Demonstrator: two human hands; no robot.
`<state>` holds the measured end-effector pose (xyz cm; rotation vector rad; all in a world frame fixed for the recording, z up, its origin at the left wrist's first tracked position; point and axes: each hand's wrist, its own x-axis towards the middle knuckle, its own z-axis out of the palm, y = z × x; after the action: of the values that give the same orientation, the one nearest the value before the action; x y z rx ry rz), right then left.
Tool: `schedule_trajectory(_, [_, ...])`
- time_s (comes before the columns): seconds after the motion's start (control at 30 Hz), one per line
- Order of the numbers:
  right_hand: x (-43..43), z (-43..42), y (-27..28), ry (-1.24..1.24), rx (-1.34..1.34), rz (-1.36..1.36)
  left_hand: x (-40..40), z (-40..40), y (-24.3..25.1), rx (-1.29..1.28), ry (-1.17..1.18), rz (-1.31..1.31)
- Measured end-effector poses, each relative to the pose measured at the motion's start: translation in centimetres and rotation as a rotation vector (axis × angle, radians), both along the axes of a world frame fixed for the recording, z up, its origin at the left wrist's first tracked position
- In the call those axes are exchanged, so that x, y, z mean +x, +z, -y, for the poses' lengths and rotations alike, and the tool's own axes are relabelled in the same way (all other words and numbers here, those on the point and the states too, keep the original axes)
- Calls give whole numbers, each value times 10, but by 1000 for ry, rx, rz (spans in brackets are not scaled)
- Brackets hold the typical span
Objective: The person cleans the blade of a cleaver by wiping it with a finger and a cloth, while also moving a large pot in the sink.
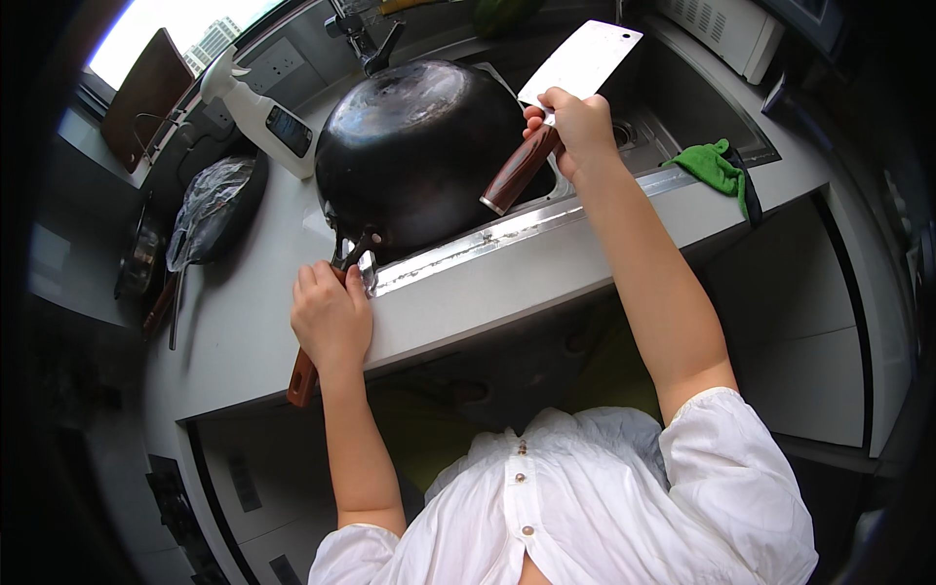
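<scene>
My left hand (333, 314) is closed round the wooden handle (303, 376) of a dark wok (424, 153), which lies bottom up over the left part of the sink (687, 95). In my right hand (581, 131) is a cleaver (578, 62) with a broad metal blade and a reddish-brown wooden handle. I grip it where blade and handle meet, over the sink's front edge, just right of the wok. The blade points up and away from me. The wok hides much of the sink's left part.
A white spray bottle (267, 124) stands left of the wok, near a lidded or plastic-covered pan (219, 208). A faucet (365, 36) rises behind the wok. A green cloth (709, 168) hangs over the sink's front right edge. A brown board (150, 99) leans by the window.
</scene>
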<state>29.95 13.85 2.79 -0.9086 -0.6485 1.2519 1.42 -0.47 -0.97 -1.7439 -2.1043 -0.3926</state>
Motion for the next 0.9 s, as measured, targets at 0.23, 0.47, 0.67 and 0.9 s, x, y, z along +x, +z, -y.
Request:
schedule_trajectory(0.23, [-16, 2, -19, -33, -28, 37, 5, 2, 2, 1, 11, 9])
schedule_trajectory(0.47, [-17, 8, -20, -5, -87, 158, 3, 1, 1, -8, 13, 4])
schedule_trajectory(0.67, [-20, 4, -21, -20, -54, 120, 2, 1, 1, -11, 1, -1])
schedule_trajectory(0.9, [-21, 1, -22, -68, -48, 90, 0, 0, 0, -2, -22, -1])
